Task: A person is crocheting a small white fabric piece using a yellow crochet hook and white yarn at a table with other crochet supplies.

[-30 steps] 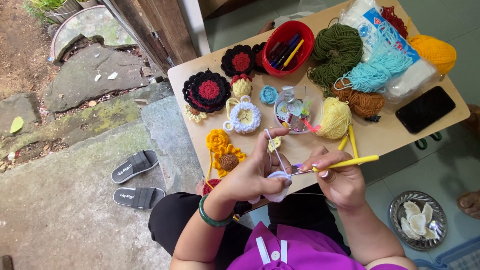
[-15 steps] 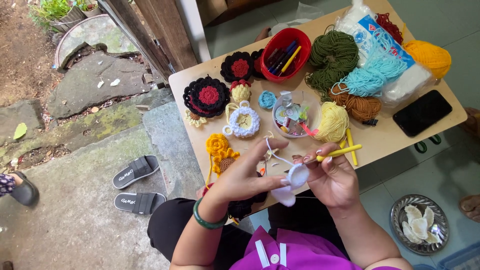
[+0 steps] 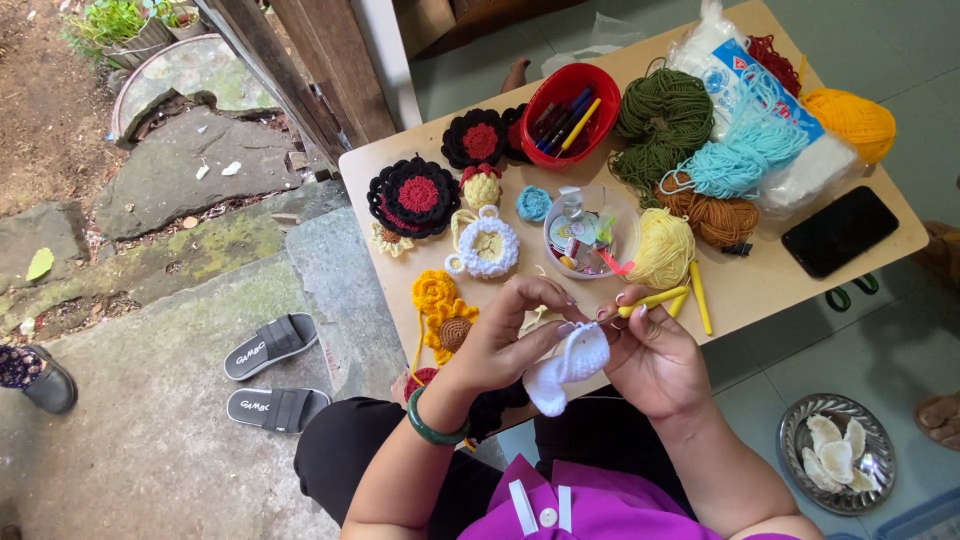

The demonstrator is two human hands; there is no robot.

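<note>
White piece (image 3: pixel 566 368) feels soft and light, just below the table (image 3: pixel 745 290) edge. Left hand (image 3: pixel 500 345) pinches its top; right hand (image 3: pixel 650 355) grips the hook (image 3: pixel 652 298).

Magenta collared shirt (image 3: pixel 610 505), white button; black trousers (image 3: pixel 360 460); green bangle (image 3: pixel 432 425) on left wrist.

A red bowl (image 3: pixel 571 112) of pens sits beside green yarn (image 3: pixel 664 122), orange yarn (image 3: pixel 851 120) and a black phone (image 3: pixel 838 231) on the wooden table (image 3: pixel 760 290); grey sandals (image 3: pixel 272 375) lie on the concrete (left side).
</note>
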